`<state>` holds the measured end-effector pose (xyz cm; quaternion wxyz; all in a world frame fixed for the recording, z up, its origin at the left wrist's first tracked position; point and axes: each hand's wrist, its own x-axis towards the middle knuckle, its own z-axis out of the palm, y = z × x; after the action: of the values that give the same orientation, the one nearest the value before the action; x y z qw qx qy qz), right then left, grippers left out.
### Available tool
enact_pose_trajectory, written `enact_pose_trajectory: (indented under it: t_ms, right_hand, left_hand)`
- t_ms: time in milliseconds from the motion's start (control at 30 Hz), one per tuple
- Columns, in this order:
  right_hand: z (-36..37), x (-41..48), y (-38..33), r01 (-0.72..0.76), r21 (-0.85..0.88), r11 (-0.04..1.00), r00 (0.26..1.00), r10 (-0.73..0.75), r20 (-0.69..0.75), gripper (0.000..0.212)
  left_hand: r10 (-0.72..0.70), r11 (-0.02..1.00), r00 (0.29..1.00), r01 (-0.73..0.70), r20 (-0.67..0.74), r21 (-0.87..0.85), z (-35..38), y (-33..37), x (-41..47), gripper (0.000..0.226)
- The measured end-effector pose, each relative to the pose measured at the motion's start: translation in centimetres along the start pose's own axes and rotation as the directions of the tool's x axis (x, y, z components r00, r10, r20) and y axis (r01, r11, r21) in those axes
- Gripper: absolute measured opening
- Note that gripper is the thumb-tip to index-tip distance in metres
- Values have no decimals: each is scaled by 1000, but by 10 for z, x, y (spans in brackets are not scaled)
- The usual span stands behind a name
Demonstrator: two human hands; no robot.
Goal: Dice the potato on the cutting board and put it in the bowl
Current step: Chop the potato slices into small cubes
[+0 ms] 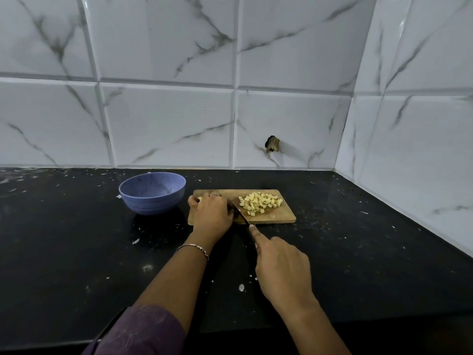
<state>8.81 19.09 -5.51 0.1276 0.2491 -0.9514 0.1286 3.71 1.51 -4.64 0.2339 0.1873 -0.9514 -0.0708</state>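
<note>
Dicing, not yet transferring. Pins the uncut potato piece [199, 199] at the left end of the cutting board [281, 217] under the left hand [211, 211], with the grip curled down over it, hiding all but a pale sliver. Holds the knife [240, 213] in the right hand [281, 267], with the grip closed round the handle and the forefinger laid along the spine. Angles the blade across the board's near edge, close beside the left knuckles. Keeps a heap of diced potato [261, 203] on the right half of the board, beyond the blade. Shows no cubes in the blue bowl [151, 203], set on the tabletop [358, 239] just left of the board. Calls, by the look of it, for more short cuts through the held piece, with fingertips tucked back from the edge. Then calls for sweeping every cube leftward into the bowl.
</note>
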Motion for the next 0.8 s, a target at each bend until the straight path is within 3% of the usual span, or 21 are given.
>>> enact_pose_trajectory:
  t_ms: [367,533,800]
  right_hand:
    - [-3,2,-1,-14,-52,999,1000,15,6,65]
    - [0,0,1,-69,40,997,995,72,-70,58]
    - [1,-1,1,-16,141,990,998,25,-60,52]
  left_hand:
    - [11,1000,1000,-11,-8,8,-3,8,-3,27]
    - [-32,999,999,32,-7,-36,0,5,-2,24]
    - [-42,998,999,42,-7,-41,0,7,-1,24]
